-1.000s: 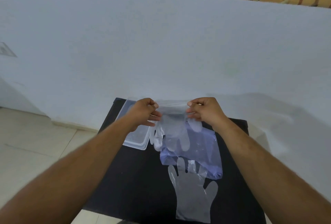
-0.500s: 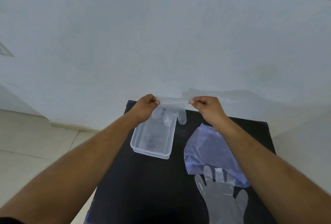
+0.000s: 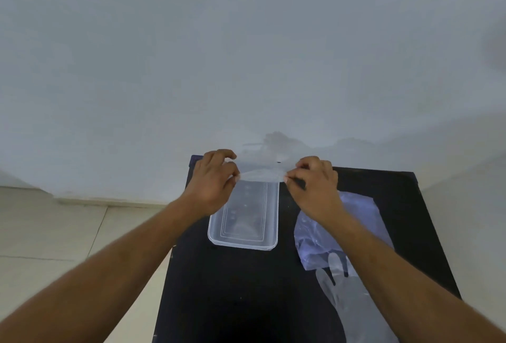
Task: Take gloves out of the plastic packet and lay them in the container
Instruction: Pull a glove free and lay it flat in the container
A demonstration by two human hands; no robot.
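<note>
Both hands, left [image 3: 213,183] and right [image 3: 315,186], pinch a glove [image 3: 260,175] taut over the container's [image 3: 243,244] far end. Packet [image 3: 356,214] right, second glove [image 3: 353,304] near table [image 3: 232,288] front-right edge. Front-centre bare.

Clear glossy plastic container [image 3: 243,233], filmy plastic glove [image 3: 260,175], matt black table [image 3: 232,288].
</note>
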